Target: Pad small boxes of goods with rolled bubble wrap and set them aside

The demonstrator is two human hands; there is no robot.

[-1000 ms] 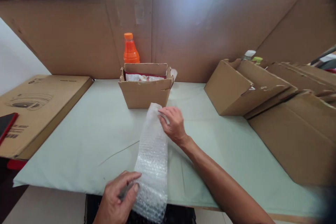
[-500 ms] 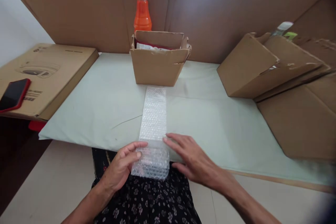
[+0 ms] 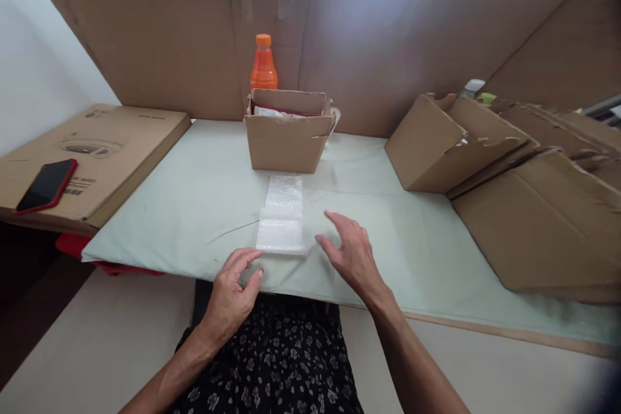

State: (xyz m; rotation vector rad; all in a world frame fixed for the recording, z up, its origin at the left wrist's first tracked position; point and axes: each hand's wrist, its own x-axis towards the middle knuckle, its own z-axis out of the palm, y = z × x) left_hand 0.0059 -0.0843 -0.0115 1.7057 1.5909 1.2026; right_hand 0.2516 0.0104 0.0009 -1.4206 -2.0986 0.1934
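A strip of clear bubble wrap (image 3: 284,191) lies on the pale green cloth, its near part folded over into a flat bundle. Whether anything is inside the fold, I cannot tell. My left hand (image 3: 237,284) is at the bundle's near left corner, fingers apart and curved, the index fingertip close to or touching the edge. To the right of the wrap, my right hand (image 3: 352,249) hovers over the cloth with thumb and fingers spread and nothing in them.
Behind the wrap stands a small cardboard box (image 3: 286,142), with an orange bottle (image 3: 264,68) behind it. More open cardboard boxes (image 3: 436,149) stand at the right. On the left, a phone (image 3: 47,186) lies on a flat carton (image 3: 140,136). A cardboard wall (image 3: 388,45) closes the back.
The folded bubble wrap has moved from the table's front edge farther onto the cloth. My left hand has let go of it, and my right hand has moved away to the right. The view has tilted up.
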